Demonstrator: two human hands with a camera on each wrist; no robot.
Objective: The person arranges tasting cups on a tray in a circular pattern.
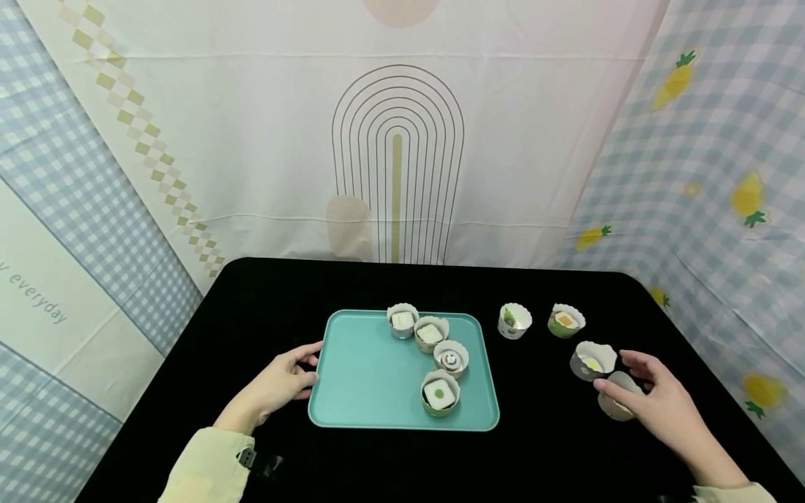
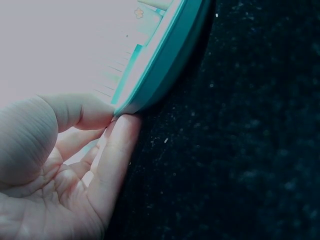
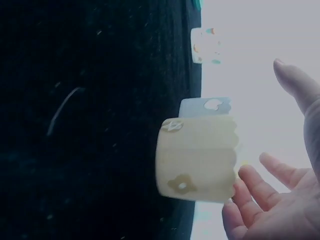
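Observation:
My left hand (image 1: 277,383) pinches the left rim of a turquoise tray (image 1: 367,391) between thumb and fingers; the left wrist view shows the tray's edge (image 2: 165,75) between them. Several scalloped paper cups stand on the tray's right half, among them a cup with a green-dotted white piece (image 1: 440,395). At the right, my right hand (image 1: 666,402) hovers with spread fingers over a pale paper cup (image 1: 613,406), partly hidden by it. Behind that is a grey paper cup (image 1: 581,367). In the right wrist view, fingertips lie close to the pale cup's (image 3: 197,157) rim; contact is unclear.
Farther back on the black table (image 1: 277,293) stand a white cup with something green inside (image 1: 512,330) and a green cup with an orange-and-white piece (image 1: 558,328). Patterned cloths hang behind the table and along both sides.

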